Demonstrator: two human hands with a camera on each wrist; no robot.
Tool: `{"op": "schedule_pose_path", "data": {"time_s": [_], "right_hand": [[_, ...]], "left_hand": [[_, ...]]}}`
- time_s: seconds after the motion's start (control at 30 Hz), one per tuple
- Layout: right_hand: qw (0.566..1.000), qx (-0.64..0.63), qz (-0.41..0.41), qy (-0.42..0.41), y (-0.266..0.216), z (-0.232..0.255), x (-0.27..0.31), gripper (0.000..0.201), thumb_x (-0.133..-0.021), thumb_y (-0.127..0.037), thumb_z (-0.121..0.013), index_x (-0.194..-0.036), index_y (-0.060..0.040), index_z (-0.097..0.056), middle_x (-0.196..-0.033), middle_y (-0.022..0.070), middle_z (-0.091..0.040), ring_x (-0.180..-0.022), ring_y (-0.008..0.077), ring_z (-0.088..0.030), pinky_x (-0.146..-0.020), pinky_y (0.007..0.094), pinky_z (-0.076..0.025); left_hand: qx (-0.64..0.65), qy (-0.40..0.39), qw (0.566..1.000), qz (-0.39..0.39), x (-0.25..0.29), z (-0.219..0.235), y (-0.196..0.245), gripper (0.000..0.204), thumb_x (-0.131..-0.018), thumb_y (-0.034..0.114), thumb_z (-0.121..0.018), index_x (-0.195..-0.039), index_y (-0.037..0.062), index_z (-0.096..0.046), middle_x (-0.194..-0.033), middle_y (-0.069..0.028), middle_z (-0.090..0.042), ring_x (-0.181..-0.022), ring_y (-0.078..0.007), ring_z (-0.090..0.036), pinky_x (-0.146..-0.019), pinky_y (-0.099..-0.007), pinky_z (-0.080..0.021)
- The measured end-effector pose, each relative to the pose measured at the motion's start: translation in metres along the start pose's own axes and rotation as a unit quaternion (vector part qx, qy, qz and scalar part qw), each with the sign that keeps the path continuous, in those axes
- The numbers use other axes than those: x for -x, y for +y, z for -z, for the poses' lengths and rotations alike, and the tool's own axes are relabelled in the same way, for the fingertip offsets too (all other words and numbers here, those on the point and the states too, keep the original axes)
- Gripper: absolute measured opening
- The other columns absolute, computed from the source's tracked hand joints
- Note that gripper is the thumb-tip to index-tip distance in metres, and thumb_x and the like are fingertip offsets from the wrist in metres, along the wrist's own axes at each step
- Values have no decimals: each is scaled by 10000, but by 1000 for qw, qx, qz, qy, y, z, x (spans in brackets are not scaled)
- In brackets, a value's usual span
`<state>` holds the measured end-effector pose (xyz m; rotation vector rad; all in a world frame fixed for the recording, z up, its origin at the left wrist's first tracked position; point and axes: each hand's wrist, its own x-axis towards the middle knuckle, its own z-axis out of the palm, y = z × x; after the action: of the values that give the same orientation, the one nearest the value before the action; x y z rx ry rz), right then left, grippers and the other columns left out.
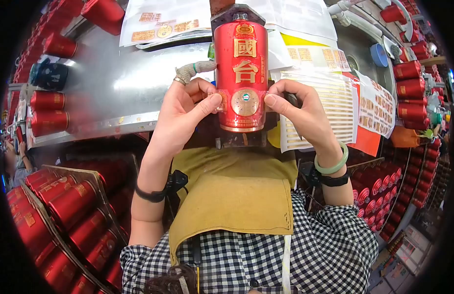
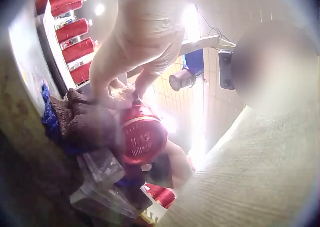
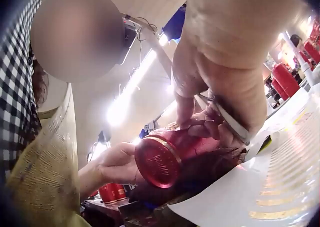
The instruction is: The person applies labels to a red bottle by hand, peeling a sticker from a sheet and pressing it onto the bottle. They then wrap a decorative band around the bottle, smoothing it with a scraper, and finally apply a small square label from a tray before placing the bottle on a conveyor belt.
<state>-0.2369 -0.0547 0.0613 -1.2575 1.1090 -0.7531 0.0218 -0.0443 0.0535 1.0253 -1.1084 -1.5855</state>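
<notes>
A red bottle (image 1: 241,73) with large gold characters lies on a dark stand (image 1: 244,140), its base toward the person. Across its lower part runs a clear decal strip (image 1: 222,102) around a round gold emblem. My left hand (image 1: 185,110) pinches the strip's left end between thumb and fingers; one finger wears a knitted cover (image 1: 195,70). At the opposite side my right hand (image 1: 303,110) pinches the other end, thumb against the bottle's edge. A thin metal tool (image 3: 230,119) is also tucked in the right hand. In the left wrist view the bottle's base (image 2: 145,142) shows.
Printed decal sheets (image 1: 317,110) lie right of the stand, with more papers (image 1: 163,22) behind it. A metal tabletop (image 1: 114,83) extends left. Racks of red bottles (image 1: 70,210) stand at both sides. A blue round container (image 1: 379,55) sits at the right.
</notes>
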Motion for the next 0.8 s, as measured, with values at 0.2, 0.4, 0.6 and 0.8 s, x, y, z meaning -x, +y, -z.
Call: {"op": "schedule_pose_path", "data": {"time_s": [0.2,0.4,0.6,0.8], "right_hand": [[1000,-4,-2,1,4,0,-1,174,-966,-158,-718,-999,13,-724,-909,5,-717,-867,59,-628,-790,234,-499],[1000,-7,0,6,1,-1,-1,179,-962,-178,-727,-970,0,-730,-888,3,-721,-844,61,-619,-785,235,-501],[995,36,5,92,-3,14,-6,239,-995,-188,-676,-1159,-17,-641,-1019,23,-650,-834,69,-582,-740,244,-488],[940,219,222,141,-38,8,-1,187,-1005,-17,-547,-1163,-8,-646,-1068,90,-630,-823,157,-600,-779,278,-498]], "left_hand": [[-1,-3,1000,3,-1,2,0,543,-983,55,-687,-1467,16,-444,-971,-17,-575,-902,-110,-583,-829,-281,-493],[-8,-1,1000,-4,-1,2,-2,540,-979,66,-702,-1458,17,-458,-971,-12,-575,-900,-108,-580,-815,-279,-488],[-63,15,998,-6,0,3,1,541,-963,60,-723,-1439,-18,-479,-987,-5,-576,-941,-117,-604,-861,-299,-527],[-49,29,998,10,1,5,2,553,-957,55,-727,-1442,-35,-476,-999,-12,-584,-960,-121,-613,-890,-309,-539]]}}
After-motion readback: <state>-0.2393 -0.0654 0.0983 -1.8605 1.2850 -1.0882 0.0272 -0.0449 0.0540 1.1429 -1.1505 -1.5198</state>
